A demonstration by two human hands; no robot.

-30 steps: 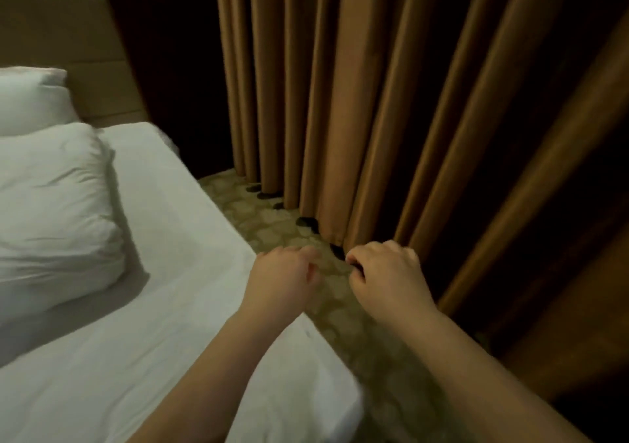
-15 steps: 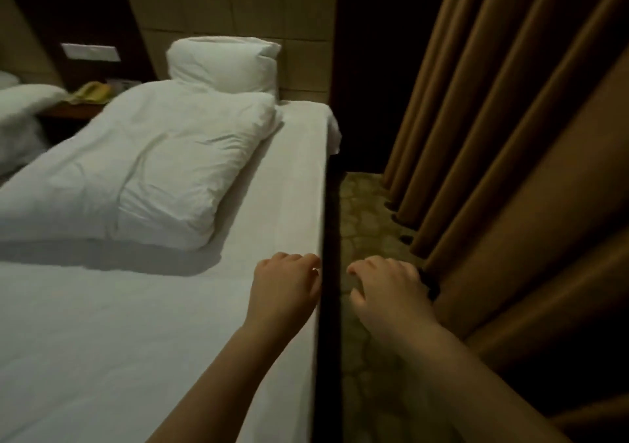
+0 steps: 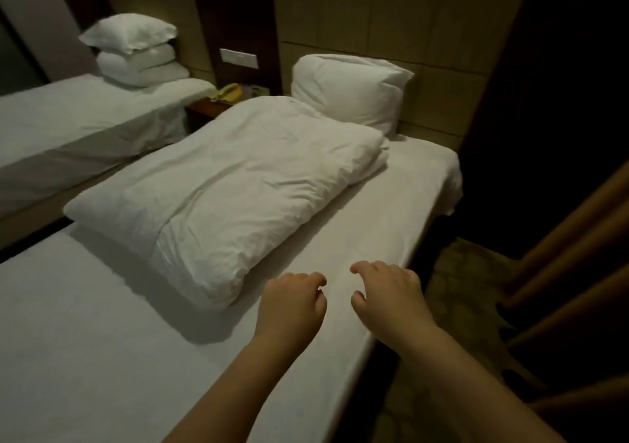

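Head view: over the bed's right edge, the left hand and right hand hang side by side, fingers loosely curled, holding nothing. They seem poised to reach the folded duvet, lying just beyond them below 1 pillow.

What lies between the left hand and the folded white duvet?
Only bare white bed sheet lies between left hand and duvet, in the head view.

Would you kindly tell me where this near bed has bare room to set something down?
Bare sheet runs between the duvet and the right edge of the bed, ahead of the right hand. A wider stretch lies left of the left hand. The head end is crowded by duvet and pillow.
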